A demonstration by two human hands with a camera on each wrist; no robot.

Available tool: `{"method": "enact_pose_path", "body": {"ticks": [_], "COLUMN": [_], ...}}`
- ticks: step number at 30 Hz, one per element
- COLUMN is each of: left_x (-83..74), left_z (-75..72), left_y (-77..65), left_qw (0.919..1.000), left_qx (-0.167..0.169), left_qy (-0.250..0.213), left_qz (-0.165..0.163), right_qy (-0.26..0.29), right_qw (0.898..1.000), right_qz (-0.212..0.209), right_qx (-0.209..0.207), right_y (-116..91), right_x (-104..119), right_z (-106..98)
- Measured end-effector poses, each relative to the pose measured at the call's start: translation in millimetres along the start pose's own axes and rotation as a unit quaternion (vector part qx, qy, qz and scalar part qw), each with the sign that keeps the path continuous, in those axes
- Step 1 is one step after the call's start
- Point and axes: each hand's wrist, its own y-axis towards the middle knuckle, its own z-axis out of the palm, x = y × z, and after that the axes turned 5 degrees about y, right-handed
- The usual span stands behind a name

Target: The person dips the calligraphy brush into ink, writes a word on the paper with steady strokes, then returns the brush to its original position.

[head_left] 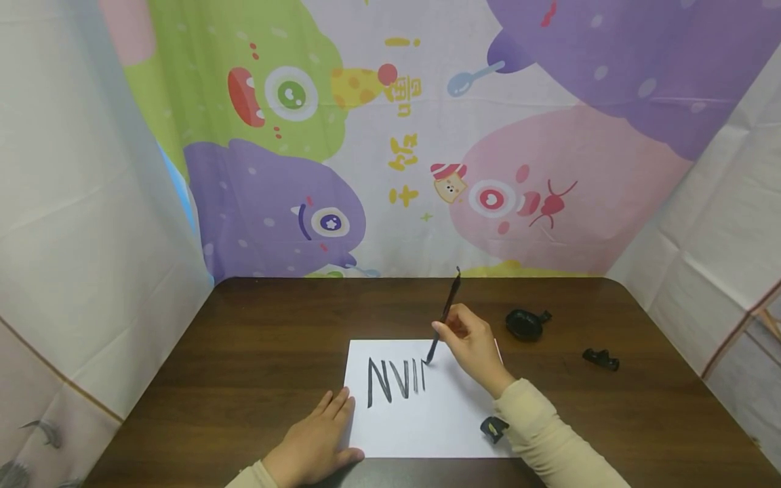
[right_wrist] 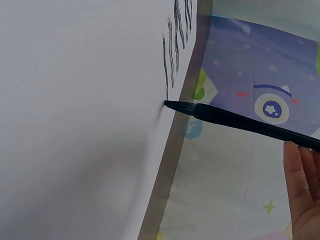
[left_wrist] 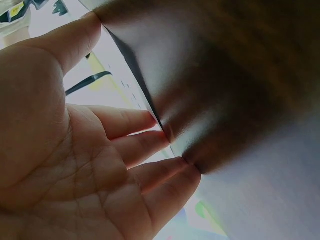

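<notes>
In the head view my right hand (head_left: 478,349) pinches a dark writing brush (head_left: 450,298), which leans with its top end up and away. The brush tip touches the white paper (head_left: 421,427) at the top of the rightmost black stroke. In the right wrist view the bristles of the brush (right_wrist: 182,107) meet the paper at the end of a thin line. Black strokes (head_left: 381,385) run across the upper left of the sheet. My left hand (head_left: 314,437) rests at the paper's left edge, fingers extended; its fingertips touch the sheet in the left wrist view.
A black oval dish (head_left: 523,325) with a short handle sits right of the paper on the brown table (head_left: 244,352). Farther right lies a small black notched rest (head_left: 601,359). A small black device (head_left: 493,429) is at my right wrist. A cartoon-printed curtain (head_left: 403,237) hangs behind the table.
</notes>
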Motion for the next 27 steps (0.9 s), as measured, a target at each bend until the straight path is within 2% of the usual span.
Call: {"method": "enact_pose_path", "body": {"ticks": [2,9,20,27], "left_x": [0.0,-0.4,-0.8,-0.2], "left_z": [0.3,0.2,-0.4,1.3], "left_y": [0.1,0.0,-0.2,0.8], "left_qw": [1.0000,1.0000,1.0000,1.0000], "left_qx": [-0.001,-0.003,-0.006,-0.003], "left_qy": [0.000,0.003,0.001,0.002], "left_qz": [0.001,0.001,0.000,-0.001], "right_qy": [-0.008,-0.013,-0.017,-0.021], "right_qw": [1.000,1.000,1.000,0.999], "right_qz": [0.001,-0.001,-0.005,-0.026], "right_qx": [0.000,0.007,0.014,0.016], "right_y": [-0.4,-3.5,-4.6,-6.6], "right_x": [0.8,-34.6,-32.4,-31.1], "right_z": [-0.4,0.7,-4.0,-5.2]}}
